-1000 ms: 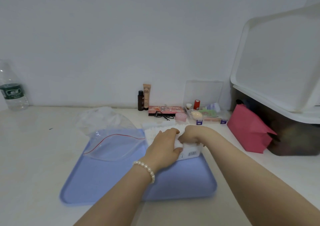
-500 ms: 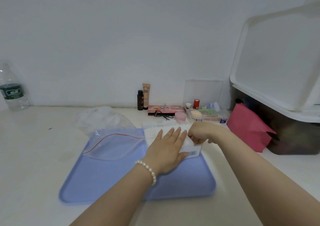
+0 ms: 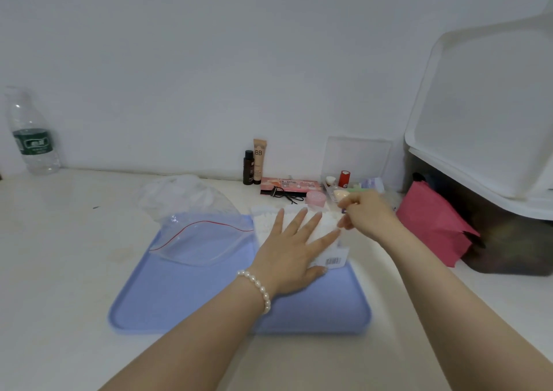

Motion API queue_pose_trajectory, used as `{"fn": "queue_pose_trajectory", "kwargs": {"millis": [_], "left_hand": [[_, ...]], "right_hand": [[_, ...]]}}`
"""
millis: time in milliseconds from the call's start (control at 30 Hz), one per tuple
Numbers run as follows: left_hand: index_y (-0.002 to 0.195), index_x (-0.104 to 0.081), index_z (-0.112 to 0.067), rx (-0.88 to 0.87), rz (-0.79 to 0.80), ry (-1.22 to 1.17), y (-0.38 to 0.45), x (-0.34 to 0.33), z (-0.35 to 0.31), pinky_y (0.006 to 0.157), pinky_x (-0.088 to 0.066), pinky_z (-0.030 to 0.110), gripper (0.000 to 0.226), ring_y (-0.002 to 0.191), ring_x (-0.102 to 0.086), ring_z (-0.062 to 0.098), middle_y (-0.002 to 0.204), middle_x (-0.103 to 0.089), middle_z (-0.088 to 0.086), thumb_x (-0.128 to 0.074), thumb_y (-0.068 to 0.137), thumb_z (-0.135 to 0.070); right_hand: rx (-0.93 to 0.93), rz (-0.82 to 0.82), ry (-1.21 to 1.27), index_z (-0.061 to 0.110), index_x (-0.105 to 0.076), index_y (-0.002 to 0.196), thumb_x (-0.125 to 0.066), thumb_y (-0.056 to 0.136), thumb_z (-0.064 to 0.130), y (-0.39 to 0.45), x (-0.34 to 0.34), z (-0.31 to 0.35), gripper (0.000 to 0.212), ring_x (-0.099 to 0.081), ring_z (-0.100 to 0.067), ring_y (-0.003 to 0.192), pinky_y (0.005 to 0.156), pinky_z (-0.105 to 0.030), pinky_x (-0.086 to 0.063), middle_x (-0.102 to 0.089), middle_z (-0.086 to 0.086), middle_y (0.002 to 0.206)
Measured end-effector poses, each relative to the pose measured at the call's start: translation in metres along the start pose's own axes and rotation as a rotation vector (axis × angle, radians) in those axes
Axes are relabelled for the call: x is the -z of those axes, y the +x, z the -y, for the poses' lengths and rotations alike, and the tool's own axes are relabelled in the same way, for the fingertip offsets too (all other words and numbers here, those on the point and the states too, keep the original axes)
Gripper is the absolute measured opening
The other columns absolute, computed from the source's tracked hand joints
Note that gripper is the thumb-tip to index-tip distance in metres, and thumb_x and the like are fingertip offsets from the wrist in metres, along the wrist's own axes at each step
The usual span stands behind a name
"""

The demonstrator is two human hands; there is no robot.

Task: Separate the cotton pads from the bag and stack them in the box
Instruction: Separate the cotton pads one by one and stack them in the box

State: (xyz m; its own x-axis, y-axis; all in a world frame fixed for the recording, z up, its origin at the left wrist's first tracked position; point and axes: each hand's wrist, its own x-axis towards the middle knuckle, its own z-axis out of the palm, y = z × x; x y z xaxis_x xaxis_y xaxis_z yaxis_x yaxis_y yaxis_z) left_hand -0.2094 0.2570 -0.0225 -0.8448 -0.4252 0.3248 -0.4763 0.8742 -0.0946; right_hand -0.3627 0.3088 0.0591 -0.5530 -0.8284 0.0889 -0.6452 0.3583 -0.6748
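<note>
On the cotton pads [image 3: 314, 226], left hand [image 3: 291, 251] lies flat, spread.

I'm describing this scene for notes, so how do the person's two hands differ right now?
The left hand lies flat, fingers spread, pressing on the pack of cotton pads; the right hand is raised at the pack's far right edge with fingers curled. The left wrist wears a pearl bracelet; the right is bare. Both work over the blue tray.
</note>
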Motion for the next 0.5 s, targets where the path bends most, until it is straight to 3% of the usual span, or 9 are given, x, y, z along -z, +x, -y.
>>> {"fn": "queue_pose_trajectory", "kwargs": {"millis": [33,100,167,200,267,333,433,500], "left_hand": [[0.148,-0.026,-0.029,-0.010,-0.053,-0.045,-0.003,0.005,0.001,0.114,0.013,0.051,0.063,0.146,-0.006,0.029,0.157,-0.018,0.009,-0.029,0.091,-0.056],[0.115,-0.066,-0.016,0.013,-0.282,-0.108,-0.014,0.019,0.012,0.115,-0.002,0.050,0.050,0.136,-0.036,0.032,0.136,-0.052,0.013,-0.038,0.087,-0.046],[0.082,-0.072,-0.014,0.091,-0.502,-0.079,-0.030,0.033,0.035,0.111,-0.014,0.053,0.032,0.127,-0.044,0.031,0.119,-0.064,0.011,-0.049,0.083,-0.036],[0.074,-0.072,-0.016,0.143,-0.533,-0.033,-0.044,0.039,0.050,0.110,-0.015,0.055,0.029,0.127,-0.042,0.031,0.118,-0.064,0.010,-0.051,0.081,-0.034],[0.068,-0.073,-0.020,0.235,-0.465,0.052,-0.075,0.048,0.081,0.108,-0.017,0.063,0.030,0.129,-0.039,0.035,0.122,-0.063,0.009,-0.049,0.077,-0.035],[0.065,-0.075,-0.022,0.283,-0.338,0.060,-0.108,0.051,0.108,0.102,-0.021,0.071,0.033,0.128,-0.041,0.042,0.124,-0.063,0.009,-0.046,0.074,-0.036],[0.066,-0.076,-0.024,0.380,-0.127,0.089,-0.144,0.045,0.131,0.090,-0.031,0.074,0.038,0.122,-0.045,0.053,0.127,-0.060,0.014,-0.043,0.075,-0.040],[0.083,-0.077,-0.019,0.473,-0.074,0.028,-0.150,0.039,0.132,0.092,-0.034,0.070,0.042,0.124,-0.040,0.056,0.139,-0.049,0.018,-0.040,0.085,-0.038]], "right_hand": [[0.036,-0.085,0.021,0.007,-0.064,0.105,-0.039,0.085,-0.002,-0.001,0.002,0.000,0.033,-0.066,-0.021,0.082,0.087,-0.036,-0.050,-0.067,-0.001,0.066],[0.147,-0.241,0.100,0.010,-0.067,0.097,-0.043,0.084,-0.002,-0.009,0.001,0.005,0.030,-0.065,-0.023,0.086,0.084,-0.034,-0.050,-0.067,-0.002,0.074],[0.257,-0.287,0.222,0.020,-0.067,0.081,-0.046,0.083,-0.003,-0.021,-0.007,0.014,0.031,-0.063,-0.025,0.082,0.080,-0.034,-0.049,-0.066,-0.001,0.076],[0.302,-0.255,0.276,0.026,-0.064,0.074,-0.047,0.082,-0.004,-0.029,-0.015,0.021,0.035,-0.063,-0.024,0.079,0.078,-0.034,-0.050,-0.065,0.002,0.074],[0.388,-0.116,0.338,0.030,-0.062,0.071,-0.048,0.083,-0.006,-0.045,-0.037,0.035,0.040,-0.063,-0.021,0.074,0.076,-0.033,-0.051,-0.064,0.005,0.071],[0.495,0.049,0.265,0.023,-0.068,0.080,-0.049,0.085,-0.004,-0.062,-0.063,0.052,0.034,-0.064,-0.018,0.079,0.079,-0.027,-0.050,-0.067,0.005,0.076],[0.661,0.240,0.007,0.009,-0.067,0.112,-0.045,0.091,0.003,-0.078,-0.110,0.074,0.031,-0.060,-0.015,0.107,0.093,-0.018,-0.041,-0.068,-0.003,0.112],[0.695,0.329,-0.096,0.010,-0.058,0.125,-0.038,0.095,0.007,-0.079,-0.140,0.085,0.036,-0.048,-0.015,0.125,0.104,-0.019,-0.032,-0.057,-0.003,0.132]]}}
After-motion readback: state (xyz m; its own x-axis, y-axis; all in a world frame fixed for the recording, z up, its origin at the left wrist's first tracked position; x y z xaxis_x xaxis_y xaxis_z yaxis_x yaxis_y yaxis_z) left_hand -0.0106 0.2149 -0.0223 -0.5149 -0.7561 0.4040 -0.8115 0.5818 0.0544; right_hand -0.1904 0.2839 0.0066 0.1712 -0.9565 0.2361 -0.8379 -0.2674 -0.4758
